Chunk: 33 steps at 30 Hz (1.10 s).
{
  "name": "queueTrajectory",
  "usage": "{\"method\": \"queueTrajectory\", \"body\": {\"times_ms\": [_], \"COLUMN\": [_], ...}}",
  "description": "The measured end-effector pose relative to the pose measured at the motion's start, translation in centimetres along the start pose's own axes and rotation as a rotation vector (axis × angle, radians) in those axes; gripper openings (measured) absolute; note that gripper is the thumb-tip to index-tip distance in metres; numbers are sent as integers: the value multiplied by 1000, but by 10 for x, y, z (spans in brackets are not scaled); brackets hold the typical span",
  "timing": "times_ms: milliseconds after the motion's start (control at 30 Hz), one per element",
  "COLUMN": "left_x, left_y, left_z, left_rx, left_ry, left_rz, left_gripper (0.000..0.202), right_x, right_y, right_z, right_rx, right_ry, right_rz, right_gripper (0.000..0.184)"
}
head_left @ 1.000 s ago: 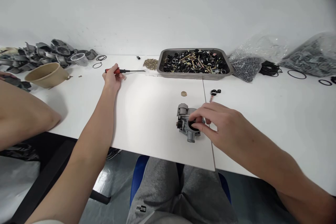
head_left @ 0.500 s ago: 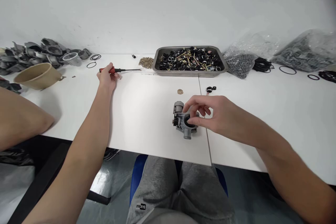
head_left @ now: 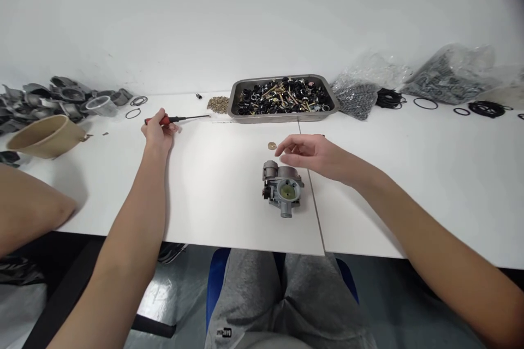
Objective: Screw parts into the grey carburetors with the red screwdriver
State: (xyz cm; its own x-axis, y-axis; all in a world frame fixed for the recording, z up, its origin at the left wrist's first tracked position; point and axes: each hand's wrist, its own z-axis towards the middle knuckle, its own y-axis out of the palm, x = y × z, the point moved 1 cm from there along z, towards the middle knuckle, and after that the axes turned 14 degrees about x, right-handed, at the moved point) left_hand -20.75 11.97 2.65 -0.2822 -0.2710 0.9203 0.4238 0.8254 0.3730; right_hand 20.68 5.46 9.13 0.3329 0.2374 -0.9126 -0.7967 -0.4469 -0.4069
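My left hand [head_left: 158,130] is closed round the red handle of a screwdriver [head_left: 180,119], whose shaft points right toward a pile of small brass pieces. A grey metal carburetor [head_left: 284,208] rests on the white table in front of me, its round bore facing up toward me with a yellowish plate [head_left: 287,191] visible inside. My right hand [head_left: 313,154] hovers just behind the carburetor, thumb and fingers apart with nothing seen between them. Close to those fingertips lies a small brass-coloured disc [head_left: 272,145], not touched.
A metal tray [head_left: 282,118] of mixed black and brass parts stands at the back, beside the brass pile [head_left: 218,104]. Bags [head_left: 450,73] of parts and black rings [head_left: 426,103] lie right. Left are a tan bowl [head_left: 51,144], grey castings [head_left: 71,95] and another person's arm [head_left: 33,204].
My right hand has lifted off the carburetor's bore and moved back toward the brass disc. The plate in the bore is now uncovered. My left hand still grips the screwdriver; the view has shifted slightly.
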Motion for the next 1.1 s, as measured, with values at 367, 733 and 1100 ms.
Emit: {"method": "queueTrajectory", "body": {"times_ms": [367,733,1100], "left_x": [13,35,7], "left_y": [1,39,56], "left_z": [-9,-89,-164], "left_rx": [-75,-449,-739], "left_ry": [-52,-172,-284], "left_rz": [-93,-59,132], "left_gripper": [24,23,27], "right_x": [45,47,50], "right_y": [16,13,14], "right_z": [22,24,28], "right_rx": [363,485,494], "right_ry": [-87,-96,-165], "right_rz": [-96,97,87], "right_gripper": [32,25,33]}}
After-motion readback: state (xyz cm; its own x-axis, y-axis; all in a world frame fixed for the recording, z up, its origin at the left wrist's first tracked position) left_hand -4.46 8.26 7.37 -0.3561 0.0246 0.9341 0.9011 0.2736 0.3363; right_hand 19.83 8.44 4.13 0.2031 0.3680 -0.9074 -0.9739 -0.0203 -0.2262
